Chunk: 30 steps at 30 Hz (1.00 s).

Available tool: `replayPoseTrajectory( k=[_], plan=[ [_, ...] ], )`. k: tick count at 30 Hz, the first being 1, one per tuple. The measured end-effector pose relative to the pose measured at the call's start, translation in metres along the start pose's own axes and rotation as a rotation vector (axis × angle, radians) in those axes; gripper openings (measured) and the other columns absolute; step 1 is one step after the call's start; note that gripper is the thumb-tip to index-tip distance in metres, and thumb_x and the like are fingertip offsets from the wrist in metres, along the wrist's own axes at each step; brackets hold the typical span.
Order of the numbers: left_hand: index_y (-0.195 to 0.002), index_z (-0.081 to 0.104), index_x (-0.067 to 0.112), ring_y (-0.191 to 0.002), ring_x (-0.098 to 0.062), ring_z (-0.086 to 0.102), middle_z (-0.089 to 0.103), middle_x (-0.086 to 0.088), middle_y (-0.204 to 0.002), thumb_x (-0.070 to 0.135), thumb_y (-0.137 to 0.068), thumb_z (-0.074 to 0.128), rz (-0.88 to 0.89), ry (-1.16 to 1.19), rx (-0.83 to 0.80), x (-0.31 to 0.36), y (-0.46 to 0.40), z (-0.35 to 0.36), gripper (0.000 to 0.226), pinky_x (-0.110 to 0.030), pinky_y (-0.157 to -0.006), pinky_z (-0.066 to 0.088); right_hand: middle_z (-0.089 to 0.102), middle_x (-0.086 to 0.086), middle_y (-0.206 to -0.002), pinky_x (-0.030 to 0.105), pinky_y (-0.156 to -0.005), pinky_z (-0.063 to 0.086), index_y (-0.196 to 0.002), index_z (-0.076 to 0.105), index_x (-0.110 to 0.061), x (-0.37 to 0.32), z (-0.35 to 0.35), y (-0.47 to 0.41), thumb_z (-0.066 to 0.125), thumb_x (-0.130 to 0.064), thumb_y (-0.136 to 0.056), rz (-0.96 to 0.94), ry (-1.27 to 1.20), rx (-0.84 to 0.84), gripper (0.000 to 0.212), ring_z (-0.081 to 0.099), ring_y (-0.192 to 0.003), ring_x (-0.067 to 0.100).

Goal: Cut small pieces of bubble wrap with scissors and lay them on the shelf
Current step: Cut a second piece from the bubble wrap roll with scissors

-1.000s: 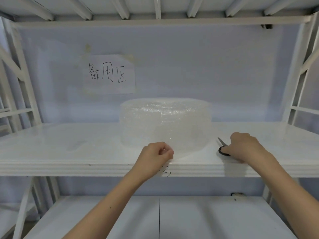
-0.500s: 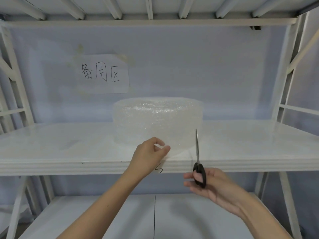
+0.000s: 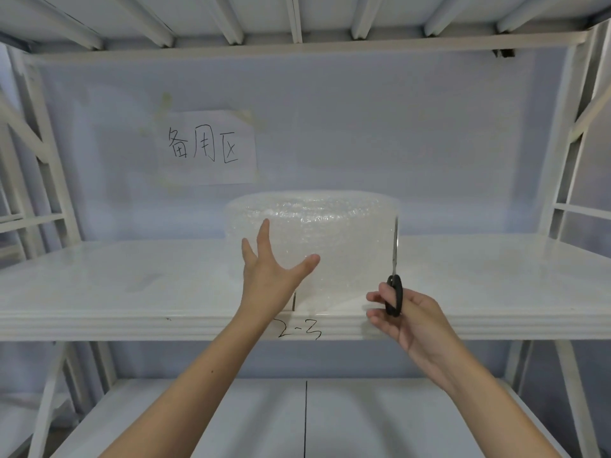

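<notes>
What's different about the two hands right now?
The left hand is spread wide open, fingers pointing up against the bubble wrap roll; the right hand is curled round the black handles of the scissors. The left hand holds nothing; the right holds the scissors with blades pointing up. The left hand is higher, over the shelf; the right is at its front edge. Both are bare.

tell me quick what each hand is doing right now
Left hand: open, fingers spread in front of the bubble wrap roll.
Right hand: gripping the scissors, blades pointing up.
</notes>
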<state>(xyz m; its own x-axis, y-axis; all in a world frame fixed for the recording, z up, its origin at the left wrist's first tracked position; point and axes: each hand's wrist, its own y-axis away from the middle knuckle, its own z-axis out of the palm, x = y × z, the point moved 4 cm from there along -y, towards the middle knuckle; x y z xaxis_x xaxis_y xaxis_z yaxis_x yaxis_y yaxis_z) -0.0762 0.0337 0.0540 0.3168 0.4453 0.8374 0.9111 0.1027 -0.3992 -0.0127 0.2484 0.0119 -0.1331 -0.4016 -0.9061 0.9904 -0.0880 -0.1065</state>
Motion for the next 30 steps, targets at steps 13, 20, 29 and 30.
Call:
replayPoseTrajectory(
  k=[13,20,29,30],
  plan=[
    [-0.136,0.037,0.030,-0.134,-0.020,0.037,0.026,0.000,-0.147,0.047,-0.079,0.074,0.144,0.025,0.151,-0.014,-0.012,0.011,0.070,-0.027,-0.101,0.031,0.065,0.014,-0.084,0.026,-0.059,0.059,-0.084,0.066,0.001,0.008,0.006,-0.007,0.067,-0.019,-0.086,0.090,0.082,-0.055,0.020,0.062,-0.057,0.019],
    [-0.082,0.072,0.021,-0.069,-0.004,0.058,0.067,0.013,-0.075,0.043,-0.084,0.068,0.115,-0.100,-0.270,-0.011,-0.006,0.037,0.022,-0.019,-0.063,0.041,0.066,0.012,-0.082,0.024,-0.051,0.056,-0.082,0.065,-0.002,0.004,0.014,-0.008,0.067,-0.022,-0.086,0.086,0.140,-0.070,0.021,0.062,-0.054,0.018],
    [-0.092,0.068,0.013,-0.061,-0.013,0.056,0.079,0.001,-0.087,0.026,-0.093,0.061,0.013,0.121,-0.383,-0.010,0.001,0.036,0.015,-0.018,-0.059,0.047,0.062,0.010,-0.076,0.024,-0.035,0.043,-0.064,0.052,-0.011,0.026,0.012,0.017,0.065,-0.049,-0.072,0.184,0.219,-0.182,0.041,0.055,-0.049,0.020],
    [-0.094,0.067,0.012,-0.061,-0.012,0.056,0.079,0.001,-0.088,0.026,-0.094,0.059,0.002,0.121,-0.373,-0.009,0.002,0.036,0.016,-0.014,-0.055,0.045,0.062,0.010,-0.076,0.024,-0.035,0.042,-0.066,0.049,-0.011,0.031,0.011,0.019,0.063,-0.051,-0.072,0.207,0.226,-0.200,0.043,0.055,-0.049,0.022]
  ],
)
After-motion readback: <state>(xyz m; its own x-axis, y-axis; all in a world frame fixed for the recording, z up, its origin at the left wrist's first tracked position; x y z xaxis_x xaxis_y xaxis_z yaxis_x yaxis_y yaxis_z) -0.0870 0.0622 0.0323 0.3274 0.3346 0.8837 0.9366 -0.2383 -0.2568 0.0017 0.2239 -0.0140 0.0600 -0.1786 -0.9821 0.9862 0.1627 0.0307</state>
